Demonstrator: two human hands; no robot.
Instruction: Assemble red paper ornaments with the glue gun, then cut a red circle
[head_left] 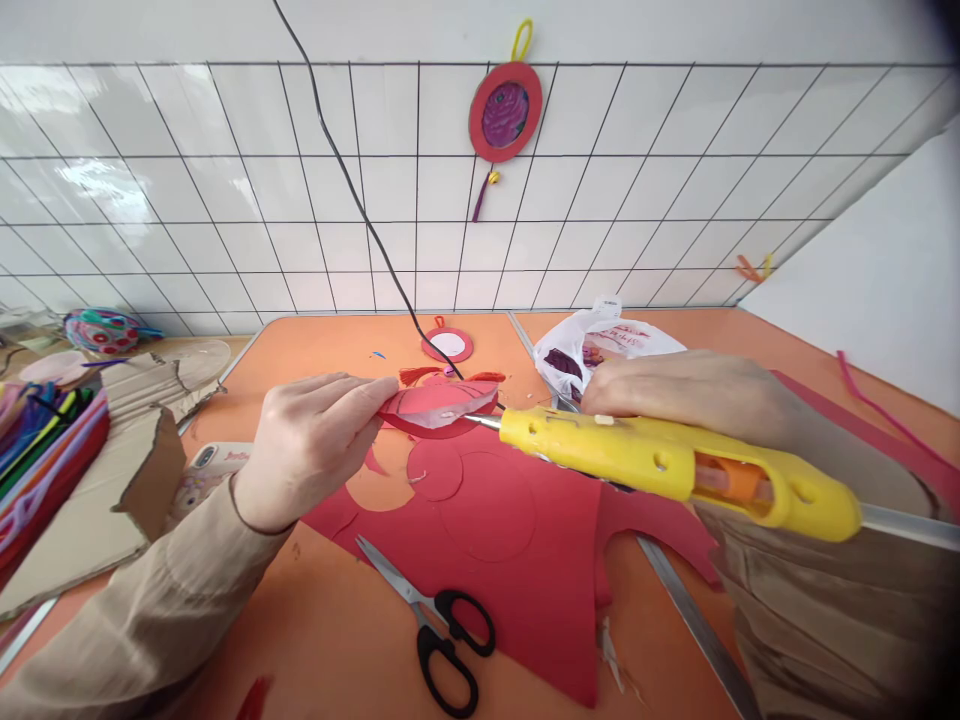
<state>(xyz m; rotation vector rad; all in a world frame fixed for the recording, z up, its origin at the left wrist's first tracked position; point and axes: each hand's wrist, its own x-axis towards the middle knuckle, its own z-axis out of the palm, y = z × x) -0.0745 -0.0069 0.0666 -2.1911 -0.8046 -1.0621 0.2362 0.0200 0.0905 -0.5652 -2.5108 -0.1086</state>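
Note:
Between the fingers of my left hand [319,440] is a red paper disc [442,410], tilted, with a pale whitish strip along its near face. My right hand [675,390] is wrapped round a yellow hot glue gun [600,445]; a clear glue stick sticks out of its back end. The gun's metal nozzle touches or nearly touches the disc's right edge. Below lies a red sheet [517,590] with circles drawn on it and pieces cut away. Black-handled scissors [427,620] rest open-bladed or nearly shut across its left side; I cannot tell which.
A white plastic bag [607,335] and a small red ring ornament [466,345] sit at the back. Cardboard [97,500], a phone [214,470] and coloured pipe cleaners [45,460] are at left. A dark cord [360,200] hangs in front of the tiled wall, where a round ornament [480,145] hangs.

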